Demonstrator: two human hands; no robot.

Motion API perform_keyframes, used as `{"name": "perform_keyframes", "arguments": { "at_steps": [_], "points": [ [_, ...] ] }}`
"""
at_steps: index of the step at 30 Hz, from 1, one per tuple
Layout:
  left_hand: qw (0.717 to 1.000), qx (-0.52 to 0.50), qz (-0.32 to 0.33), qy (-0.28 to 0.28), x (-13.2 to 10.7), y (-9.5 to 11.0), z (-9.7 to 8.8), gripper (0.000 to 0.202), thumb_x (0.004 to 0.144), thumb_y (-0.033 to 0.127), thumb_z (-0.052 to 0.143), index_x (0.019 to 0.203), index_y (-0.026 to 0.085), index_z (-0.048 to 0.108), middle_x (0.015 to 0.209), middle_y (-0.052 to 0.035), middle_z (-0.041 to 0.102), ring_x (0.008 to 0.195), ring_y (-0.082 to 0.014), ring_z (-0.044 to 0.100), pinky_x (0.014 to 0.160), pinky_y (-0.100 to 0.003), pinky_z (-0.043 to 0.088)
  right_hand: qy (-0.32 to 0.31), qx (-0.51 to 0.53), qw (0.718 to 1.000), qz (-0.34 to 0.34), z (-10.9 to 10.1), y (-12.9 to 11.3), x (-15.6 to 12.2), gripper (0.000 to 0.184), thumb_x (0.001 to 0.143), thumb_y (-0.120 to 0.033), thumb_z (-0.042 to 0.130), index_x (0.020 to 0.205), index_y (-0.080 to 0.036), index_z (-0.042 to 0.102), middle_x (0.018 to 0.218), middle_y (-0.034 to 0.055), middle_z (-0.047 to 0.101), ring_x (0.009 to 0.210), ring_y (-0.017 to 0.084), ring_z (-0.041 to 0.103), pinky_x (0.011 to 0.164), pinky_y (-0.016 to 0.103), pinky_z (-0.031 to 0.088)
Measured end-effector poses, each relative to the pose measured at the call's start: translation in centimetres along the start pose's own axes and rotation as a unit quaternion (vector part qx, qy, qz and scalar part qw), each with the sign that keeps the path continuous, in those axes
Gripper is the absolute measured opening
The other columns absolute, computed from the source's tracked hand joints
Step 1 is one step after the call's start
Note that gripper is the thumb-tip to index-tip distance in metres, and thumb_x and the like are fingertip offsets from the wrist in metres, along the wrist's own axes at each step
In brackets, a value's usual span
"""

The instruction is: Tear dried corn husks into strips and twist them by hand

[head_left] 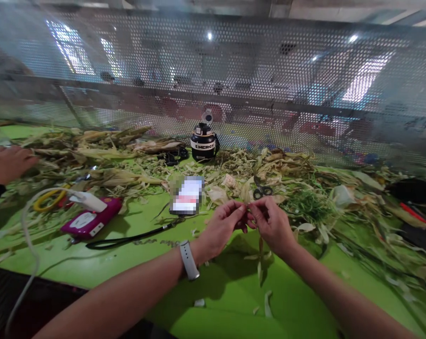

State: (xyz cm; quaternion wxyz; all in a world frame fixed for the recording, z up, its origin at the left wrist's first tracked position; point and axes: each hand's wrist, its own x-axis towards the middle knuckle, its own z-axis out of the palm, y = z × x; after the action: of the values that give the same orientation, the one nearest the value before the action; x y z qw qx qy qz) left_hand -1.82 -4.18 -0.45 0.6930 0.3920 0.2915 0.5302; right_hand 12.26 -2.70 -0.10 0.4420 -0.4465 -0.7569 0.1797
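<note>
My left hand (223, 227) and my right hand (272, 225) meet above the green table (234, 301), fingers pinched together on a thin strip of dried corn husk (260, 254) that hangs down between them. A grey watch band sits on my left wrist. Small husk scraps (267, 303) lie on the table below my hands. A pair of scissors (262, 190) rests just beyond my fingers among the husks.
Piles of corn husks (103, 150) cover the table's far side, before a perforated metal screen (213, 84). A black bottle (204, 141), a phone (187, 194), a magenta device (90, 220) with white cable, and a black lanyard (128, 239) lie nearby. Another person's hand (6, 162) rests far left.
</note>
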Motion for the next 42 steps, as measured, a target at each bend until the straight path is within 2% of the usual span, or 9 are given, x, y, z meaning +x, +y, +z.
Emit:
{"name": "perform_keyframes", "arguments": {
  "at_steps": [5, 10, 13, 19, 22, 26, 30, 33, 42],
  "points": [
    [1.000, 0.017, 0.013, -0.019, -0.1, 0.0, 0.1, 0.021, 0.076, 0.033, 0.066, 0.076, 0.014, 0.056, 0.065, 0.0003, 0.060, 0.055, -0.0087, 0.056, 0.052, -0.020, 0.042, -0.019, 0.097, 0.995, 0.031, -0.1, 0.0, 0.2, 0.015, 0.086, -0.034, 0.053, 0.080, -0.022, 0.046, 0.059, -0.0012, 0.058, 0.048, 0.013, 0.056, 0.045, 0.024, 0.045],
    [0.997, 0.059, 0.031, -0.026, -0.2, 0.2, 0.2, 0.022, 0.078, 0.036, 0.063, 0.078, 0.015, 0.056, 0.065, 0.0015, 0.058, 0.057, -0.0085, 0.054, 0.052, -0.020, 0.042, -0.035, 0.210, 0.972, 0.101, 0.1, -0.1, 0.4, 0.025, 0.083, -0.040, 0.055, 0.095, -0.021, 0.044, 0.065, -0.0032, 0.054, 0.048, 0.012, 0.055, 0.041, 0.023, 0.043],
    [0.996, 0.076, 0.037, -0.032, -0.3, 0.5, 0.1, 0.021, 0.078, 0.036, 0.062, 0.079, 0.016, 0.056, 0.065, 0.0018, 0.058, 0.058, -0.0093, 0.055, 0.053, -0.021, 0.043, -0.074, 0.273, 0.951, 0.123, 0.4, -0.3, 0.3, 0.023, 0.084, -0.042, 0.052, 0.087, -0.020, 0.047, 0.056, -0.0064, 0.048, 0.042, 0.009, 0.047, 0.038, 0.021, 0.038],
    [0.995, 0.088, 0.037, -0.031, -0.2, 0.9, 0.1, 0.020, 0.076, 0.032, 0.066, 0.083, 0.014, 0.060, 0.071, -0.0011, 0.063, 0.063, -0.0107, 0.060, 0.055, -0.020, 0.045, -0.026, 0.314, 0.938, 0.144, 0.7, -0.3, 0.3, 0.025, 0.077, -0.042, 0.061, 0.075, -0.019, 0.052, 0.058, -0.0045, 0.050, 0.046, 0.008, 0.045, 0.040, 0.020, 0.039],
    [0.994, 0.101, 0.037, -0.031, 0.0, 0.9, 0.0, 0.024, 0.075, 0.036, 0.067, 0.082, 0.014, 0.059, 0.067, -0.0004, 0.063, 0.059, -0.0104, 0.060, 0.053, -0.020, 0.045, -0.029, 0.321, 0.934, 0.154, 0.4, -0.3, 0.3, 0.026, 0.076, -0.043, 0.062, 0.074, -0.018, 0.053, 0.056, -0.0043, 0.049, 0.045, 0.008, 0.044, 0.040, 0.021, 0.039],
    [0.990, 0.127, 0.032, -0.048, 0.1, 0.6, -0.2, 0.027, 0.076, 0.042, 0.065, 0.079, 0.015, 0.057, 0.067, -0.0011, 0.065, 0.058, -0.0108, 0.062, 0.052, -0.020, 0.045, -0.050, 0.229, 0.965, 0.121, -1.0, -0.3, 0.8, 0.032, 0.083, -0.045, 0.052, 0.066, -0.019, 0.048, 0.051, -0.0053, 0.042, 0.042, 0.008, 0.039, 0.040, 0.020, 0.034],
    [0.986, 0.151, 0.023, -0.072, -0.3, 0.7, -0.1, 0.027, 0.078, 0.042, 0.063, 0.079, 0.016, 0.056, 0.067, -0.0016, 0.065, 0.059, -0.0117, 0.062, 0.052, -0.021, 0.044, -0.078, 0.074, 0.994, 0.013, -2.2, -0.3, 1.4, 0.032, 0.086, -0.040, 0.049, 0.062, -0.019, 0.045, 0.054, -0.0039, 0.041, 0.048, 0.009, 0.039, 0.044, 0.021, 0.031],
    [0.985, 0.161, 0.016, -0.064, -0.5, 1.0, 0.0, 0.026, 0.078, 0.040, 0.063, 0.075, 0.016, 0.054, 0.064, -0.0004, 0.064, 0.056, -0.0105, 0.060, 0.052, -0.020, 0.043, -0.090, 0.007, 0.995, -0.047, -2.4, -0.2, 1.5, 0.031, 0.088, -0.031, 0.045, 0.060, -0.019, 0.044, 0.056, -0.0026, 0.043, 0.052, 0.010, 0.041, 0.049, 0.022, 0.033],
    [0.985, 0.165, -0.015, -0.053, -0.4, 1.6, 0.1, 0.027, 0.077, 0.040, 0.064, 0.073, 0.016, 0.052, 0.061, 0.0000, 0.063, 0.053, -0.0105, 0.061, 0.048, -0.019, 0.040, -0.084, -0.068, 0.989, -0.098, -2.8, -0.1, 1.8, 0.023, 0.086, -0.026, 0.047, 0.064, -0.020, 0.043, 0.058, -0.0017, 0.047, 0.053, 0.011, 0.042, 0.051, 0.023, 0.033]
  ]
}}
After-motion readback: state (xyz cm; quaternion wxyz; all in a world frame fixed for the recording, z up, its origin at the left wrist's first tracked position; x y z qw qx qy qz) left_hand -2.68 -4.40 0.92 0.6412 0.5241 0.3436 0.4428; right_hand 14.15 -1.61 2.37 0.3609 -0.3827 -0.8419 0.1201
